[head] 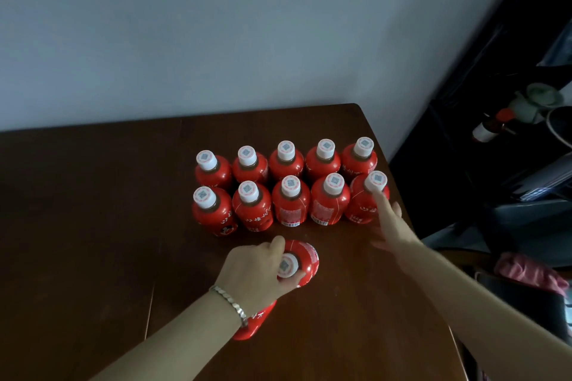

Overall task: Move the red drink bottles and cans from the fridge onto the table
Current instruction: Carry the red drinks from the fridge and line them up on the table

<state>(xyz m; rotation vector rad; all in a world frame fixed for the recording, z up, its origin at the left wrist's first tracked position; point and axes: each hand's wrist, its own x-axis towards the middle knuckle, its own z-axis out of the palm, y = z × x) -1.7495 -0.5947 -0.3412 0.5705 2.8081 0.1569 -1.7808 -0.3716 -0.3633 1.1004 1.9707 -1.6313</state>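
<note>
Currently setting down: left hand (257, 267) clamps the cap of a red bottle (305, 255), just before two five-bottle rows (286, 164) on the worktop (93, 210). Right hand (393, 226), fingers straight, touches the front-right bottle (359, 204). Next move probably needs an upright release, in line.

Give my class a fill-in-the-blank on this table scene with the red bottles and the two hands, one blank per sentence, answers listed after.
1. Ten red bottles stand on the table in ___ rows of five.
2. Each bottle's cap is ___ in colour.
3. The left hand, with a ___ on its wrist, grips the top of a separate bottle.
4. The right hand stretches a straight finger to the end bottle on the near row's ___ side.

Missing words: two; white; bracelet; right
</note>
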